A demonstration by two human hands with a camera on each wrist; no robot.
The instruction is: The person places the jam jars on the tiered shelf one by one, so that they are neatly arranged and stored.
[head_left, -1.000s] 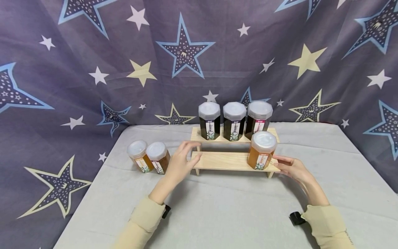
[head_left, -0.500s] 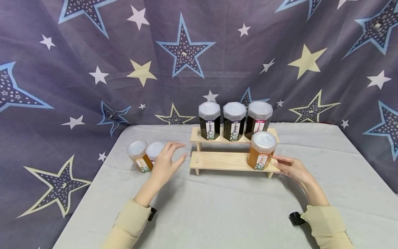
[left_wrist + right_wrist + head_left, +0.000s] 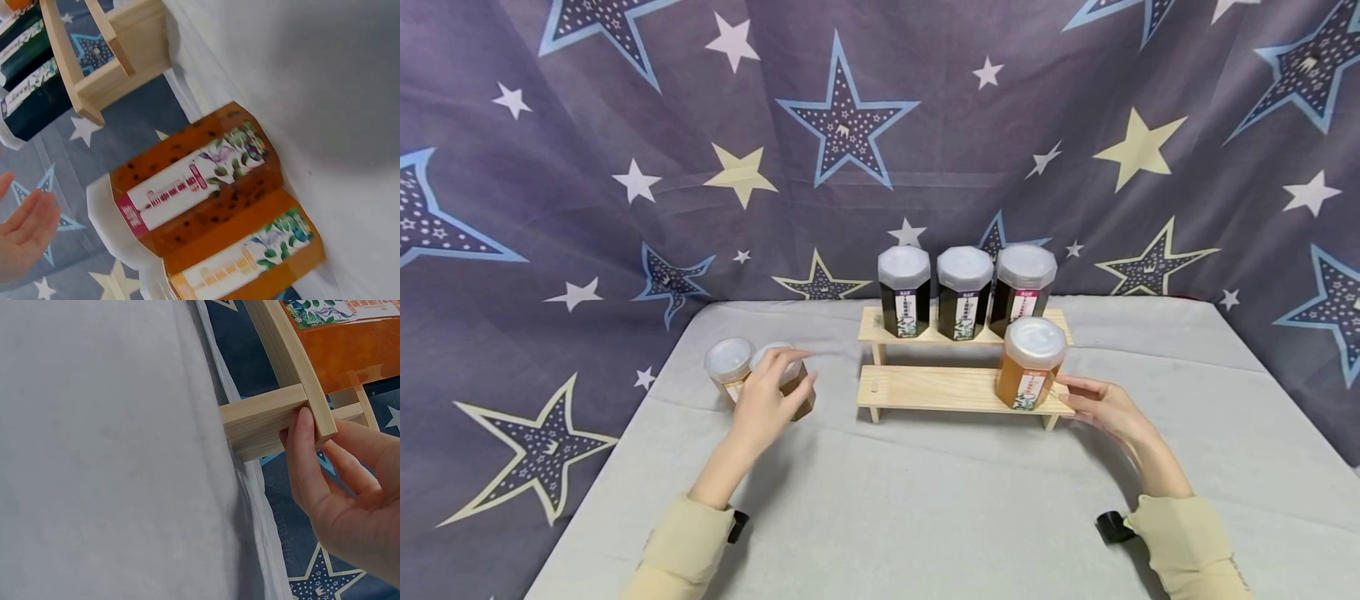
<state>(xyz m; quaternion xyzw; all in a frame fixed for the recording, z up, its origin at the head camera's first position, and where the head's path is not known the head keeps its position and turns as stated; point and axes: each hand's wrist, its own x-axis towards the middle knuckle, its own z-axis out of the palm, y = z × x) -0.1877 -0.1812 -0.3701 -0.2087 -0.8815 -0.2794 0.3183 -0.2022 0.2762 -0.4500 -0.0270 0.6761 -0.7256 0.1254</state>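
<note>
My left hand point(image 3: 758, 408) is over the left pair of jars, thumb and fingers spread apart. It overlaps the amber jar with dark specks point(image 3: 805, 403) in the head view. In the left wrist view, the fingers show at the left edge, apart from that jar's white lid point(image 3: 112, 219). A plain amber jar point(image 3: 727, 358) stands against its left side. My right hand point(image 3: 1108, 414) grips the right end of the lower shelf of a two-tier wooden rack point(image 3: 925, 387), thumb and fingers around the board's end point(image 3: 322, 419). An orange jar point(image 3: 1033, 358) stands on that end.
Three dark jars with white lids, among them the middle one point(image 3: 964, 292), stand in a row on the rack's upper tier. A grey-white cloth point(image 3: 925, 500) covers the table. Behind hangs a purple-grey star-patterned curtain point(image 3: 670, 125).
My left hand has moved left, away from the rack's left end to the speckled jar. The right hand stays at the rack's right end, and the jars keep their places.
</note>
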